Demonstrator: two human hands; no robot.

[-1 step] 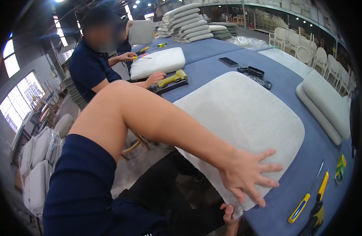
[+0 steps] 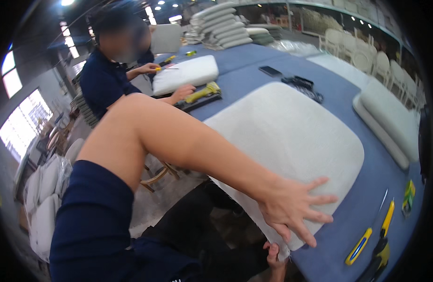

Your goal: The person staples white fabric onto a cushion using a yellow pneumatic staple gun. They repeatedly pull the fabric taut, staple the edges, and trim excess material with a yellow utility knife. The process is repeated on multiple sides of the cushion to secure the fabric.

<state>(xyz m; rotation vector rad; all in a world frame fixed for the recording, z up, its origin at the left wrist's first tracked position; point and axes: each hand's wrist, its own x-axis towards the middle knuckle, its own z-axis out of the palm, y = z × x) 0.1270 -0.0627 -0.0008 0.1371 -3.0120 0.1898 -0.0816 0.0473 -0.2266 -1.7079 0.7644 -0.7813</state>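
A light grey, rounded-square seat cushion [image 2: 291, 127] lies on the blue table, its near edge trimmed with loose, frayed fabric. My left hand [image 2: 294, 209] is pressed flat on the near right part of the cushion, fingers spread wide. That arm reaches across from the left. Below it, at the near corner, my right hand [image 2: 274, 258] has its fingers closed on the edge of the cover fabric [image 2: 283, 251]. Part of the right hand is out of sight under the edge.
A yellow-handled screwdriver [image 2: 359, 246], a yellow and black tool [image 2: 383, 239] and a green-yellow box [image 2: 408, 197] lie at the right. Stacked cushions [image 2: 388, 122] stand behind them. A phone [image 2: 270, 71] and staple gun [image 2: 203, 94] lie farther off. A co-worker [image 2: 108, 70] sits at left.
The whole view has shifted slightly, with some blur. Both hands keep their places on the cushion and its corner.
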